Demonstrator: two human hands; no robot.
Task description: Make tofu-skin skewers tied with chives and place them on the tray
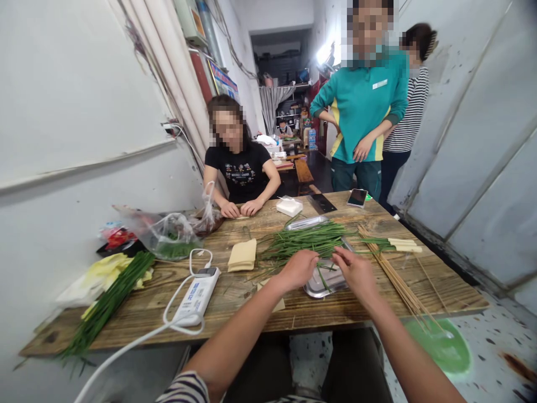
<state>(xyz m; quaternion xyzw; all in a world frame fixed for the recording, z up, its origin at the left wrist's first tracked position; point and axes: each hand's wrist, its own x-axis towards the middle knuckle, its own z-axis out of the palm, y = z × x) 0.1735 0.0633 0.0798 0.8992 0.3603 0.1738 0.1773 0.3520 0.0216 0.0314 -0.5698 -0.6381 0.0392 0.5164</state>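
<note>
Both my hands are over a shallow metal tray (312, 287) near the table's front edge. Fingertips of my left hand (298, 270) are pinched together at a few green chives. Facing it, my right hand (354, 271) also pinches the chives, with short pieces hanging between the hands. Just beyond lies a heap of long chives (304, 238) across the tray and a second metal tray (308, 223). A stack of pale yellow square sheets (242, 254) sits to the left. Part of another sheet (279, 304) shows beside my left forearm.
Long bamboo skewers (392, 277) and pale rolls with chives inside (405, 245) lie on the right. A white power strip (197, 296), its cable, a chive bundle (111, 296) and plastic bags (172, 229) occupy the left. One person sits opposite; others stand behind. Phones (357, 197) lie at the far edge.
</note>
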